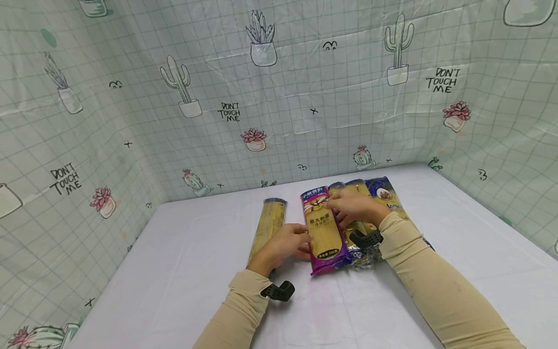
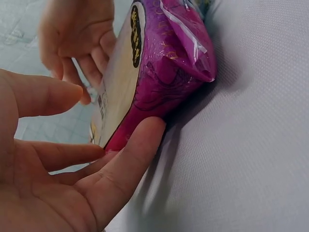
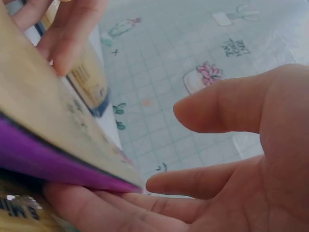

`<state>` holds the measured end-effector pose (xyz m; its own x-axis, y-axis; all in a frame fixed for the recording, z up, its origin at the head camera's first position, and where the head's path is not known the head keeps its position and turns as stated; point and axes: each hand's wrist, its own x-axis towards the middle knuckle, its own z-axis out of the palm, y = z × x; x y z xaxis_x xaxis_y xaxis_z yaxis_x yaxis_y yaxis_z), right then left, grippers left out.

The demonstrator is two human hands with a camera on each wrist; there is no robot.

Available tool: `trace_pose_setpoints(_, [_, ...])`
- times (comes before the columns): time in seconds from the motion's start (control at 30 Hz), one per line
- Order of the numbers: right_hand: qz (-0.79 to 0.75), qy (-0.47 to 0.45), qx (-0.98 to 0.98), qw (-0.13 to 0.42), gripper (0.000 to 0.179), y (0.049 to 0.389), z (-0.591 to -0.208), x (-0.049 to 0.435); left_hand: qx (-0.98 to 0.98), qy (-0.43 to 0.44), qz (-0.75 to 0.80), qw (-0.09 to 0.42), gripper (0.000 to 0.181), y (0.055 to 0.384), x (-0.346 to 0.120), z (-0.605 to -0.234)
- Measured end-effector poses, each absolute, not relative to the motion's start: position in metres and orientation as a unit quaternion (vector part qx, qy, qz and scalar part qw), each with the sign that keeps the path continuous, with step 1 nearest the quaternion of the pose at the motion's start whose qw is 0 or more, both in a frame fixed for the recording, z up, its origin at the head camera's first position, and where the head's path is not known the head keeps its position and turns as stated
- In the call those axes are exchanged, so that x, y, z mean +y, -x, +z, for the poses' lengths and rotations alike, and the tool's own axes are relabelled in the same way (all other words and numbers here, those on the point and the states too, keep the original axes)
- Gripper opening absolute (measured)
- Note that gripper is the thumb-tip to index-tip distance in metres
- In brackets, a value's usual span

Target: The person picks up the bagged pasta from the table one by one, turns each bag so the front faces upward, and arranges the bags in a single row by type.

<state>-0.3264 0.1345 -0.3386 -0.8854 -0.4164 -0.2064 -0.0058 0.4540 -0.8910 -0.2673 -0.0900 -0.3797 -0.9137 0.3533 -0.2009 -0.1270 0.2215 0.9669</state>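
Note:
A purple-edged bag of spaghetti (image 1: 323,231) with a clear window lies on the white table between both hands. My left hand (image 1: 285,241) is at its left side; in the left wrist view the fingers (image 2: 137,154) touch the purple edge, with the thumb held apart. My right hand (image 1: 355,206) is at the opposite side. In the right wrist view its nearly straight fingers (image 3: 91,208) lie along and partly under the bag's edge, and the thumb stands away from it. The right hand and wrist partly hide other pasta bags.
Left of the hands lies another pasta bag (image 1: 268,220) with a dark top end. Right of the purple bag, several more lie side by side, including a blue-ended one (image 1: 385,186). A patterned curtain (image 1: 287,97) rises behind the white table (image 1: 187,271).

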Motion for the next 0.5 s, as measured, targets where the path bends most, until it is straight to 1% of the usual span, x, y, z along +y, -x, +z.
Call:
trace_pose_setpoints(0.17, [-0.505,0.127,0.833,0.187,0.045,0.3256,-0.3351,0.1372,0.768,-0.065,0.609,0.189,0.041,0.2670,-0.0913,-0.3803])
trace_pose_setpoints(0.4, [-0.513,0.105,0.838,0.154,0.049,0.3294,-0.3368,0.1406,0.782,-0.043,0.596,0.179,0.029,0.2679,-0.0957,-0.3804])
trace_pose_setpoints(0.5, [-0.516,0.108,0.838,0.138,0.048,0.3295,-0.3369,0.1385,0.786,-0.046,0.592,0.172,0.029,0.2698,-0.0981,-0.3768])
